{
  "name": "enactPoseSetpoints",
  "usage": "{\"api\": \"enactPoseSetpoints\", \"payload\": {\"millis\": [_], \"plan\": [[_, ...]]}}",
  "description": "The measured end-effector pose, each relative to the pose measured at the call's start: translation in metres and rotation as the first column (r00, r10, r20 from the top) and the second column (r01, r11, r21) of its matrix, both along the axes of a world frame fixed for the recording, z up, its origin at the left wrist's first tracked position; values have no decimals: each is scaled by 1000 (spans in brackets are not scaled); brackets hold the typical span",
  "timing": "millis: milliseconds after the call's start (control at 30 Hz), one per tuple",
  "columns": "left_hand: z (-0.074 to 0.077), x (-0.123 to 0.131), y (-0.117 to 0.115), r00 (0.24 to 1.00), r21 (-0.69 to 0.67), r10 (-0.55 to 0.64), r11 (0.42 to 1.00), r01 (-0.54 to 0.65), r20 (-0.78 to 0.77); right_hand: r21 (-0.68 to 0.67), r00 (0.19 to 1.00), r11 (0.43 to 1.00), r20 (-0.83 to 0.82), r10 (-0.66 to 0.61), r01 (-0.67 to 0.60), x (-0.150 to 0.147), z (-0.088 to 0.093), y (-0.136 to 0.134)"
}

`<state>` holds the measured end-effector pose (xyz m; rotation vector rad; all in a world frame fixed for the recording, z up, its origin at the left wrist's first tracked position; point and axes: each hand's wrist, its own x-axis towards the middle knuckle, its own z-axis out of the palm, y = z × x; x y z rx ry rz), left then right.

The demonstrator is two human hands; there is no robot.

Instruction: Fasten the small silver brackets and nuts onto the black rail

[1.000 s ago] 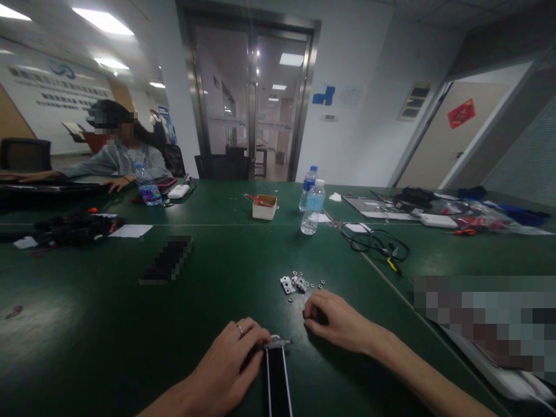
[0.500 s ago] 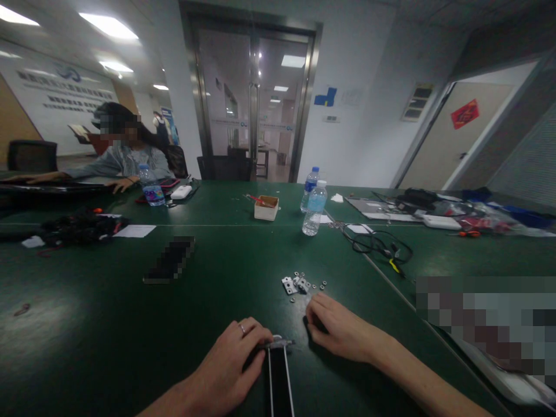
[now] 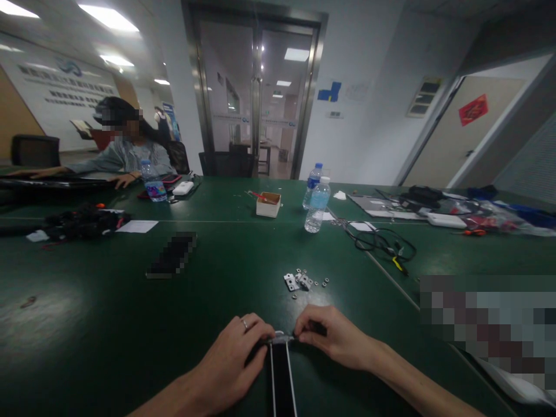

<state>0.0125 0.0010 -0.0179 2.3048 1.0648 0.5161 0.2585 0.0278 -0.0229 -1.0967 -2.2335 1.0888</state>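
Black bar with pale edges (image 3: 283,382), lengthwise on the bench (image 3: 226,260), low between my two hands, near end running out of view. Metal fitting (image 3: 281,339) lies across its far end.

Left hand (image 3: 230,354), ring on one finger: thumb and forefinger closed on the left end of the fitting. Right hand (image 3: 332,336): thumb and forefinger drawn together at the fitting's right end, other fingers curled; whether they grip it or only touch, I cannot tell.

Just beyond my right hand, a loose cluster of metal plates (image 3: 297,282), some overlapping, small nut-like rings (image 3: 325,283) scattered around them. Farther out past both hands: open box (image 3: 268,209) with something red across its rim; to its right, clear bottle (image 3: 317,208), upright, a second bottle (image 3: 310,198) partly behind it. Black cables (image 3: 382,244) coil beyond and right of my right hand. Dark slab (image 3: 172,255), pixelated, lies beyond my left.
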Motion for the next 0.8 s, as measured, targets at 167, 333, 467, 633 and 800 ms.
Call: {"api": "enactPoseSetpoints", "payload": {"millis": [167, 333, 467, 633, 800], "plan": [[-3, -1, 0, 1000, 23, -6, 1000, 6, 7, 2, 999, 1000, -24, -23, 23, -2, 0, -2], [-5, -1, 0, 1000, 38, -7, 999, 7, 13, 58, 999, 997, -35, -39, 41, -3, 0, -4], [-7, -2, 0, 1000, 62, -25, 998, 24, 14, 85, 1000, 996, -14, -19, 20, -3, 0, -5], [-8, -2, 0, 999, 74, -27, 997, 25, 31, 105, 1000, 994, 5, -16, 15, -4, 0, -6], [-9, -3, 1, 999, 66, -35, 997, 33, 35, 193, 999, 981, 38, -36, 28, -11, -6, -8]]}}
